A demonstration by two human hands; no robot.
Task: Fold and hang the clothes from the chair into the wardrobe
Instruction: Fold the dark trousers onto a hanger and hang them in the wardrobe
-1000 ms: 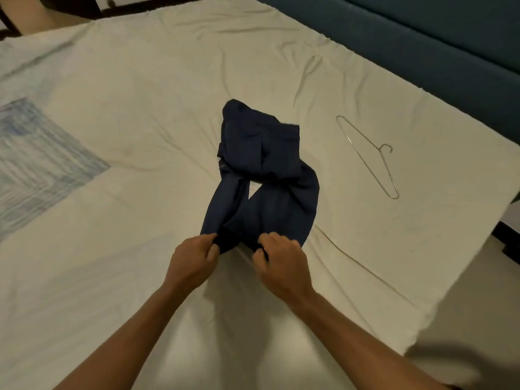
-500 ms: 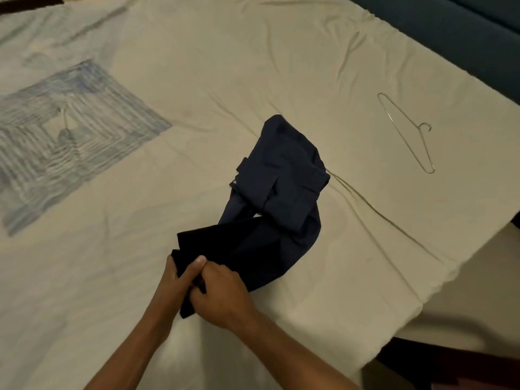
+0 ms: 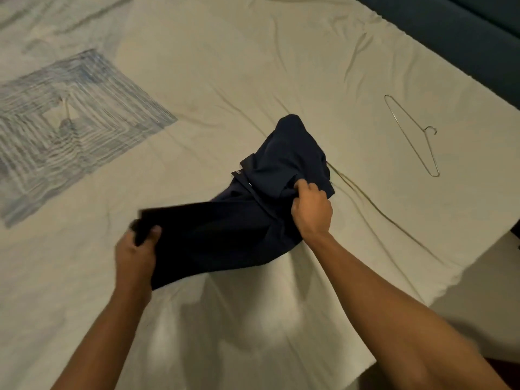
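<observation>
Two hands grip one dark navy garment on the bed sheet. Half a second ago both hands were bunched together at its near end; they have since parted. The left hand now pinches the hem end, thumb on top and fingers under the cloth, at the garment's 8 o'clock. The right hand has moved to 2 o'clock, fingers curled into the bunched folds. In my judgement this is a stretching-out step that precedes folding; hanging is not yet begun.

Condition of garment: lies mid-sheet, near half pulled flat and taut, far half heaped and twisted, with a small pale tag showing. A wire hanger lies untouched, well apart at 2 o'clock. A blue patterned patch sits at 10 o'clock.
</observation>
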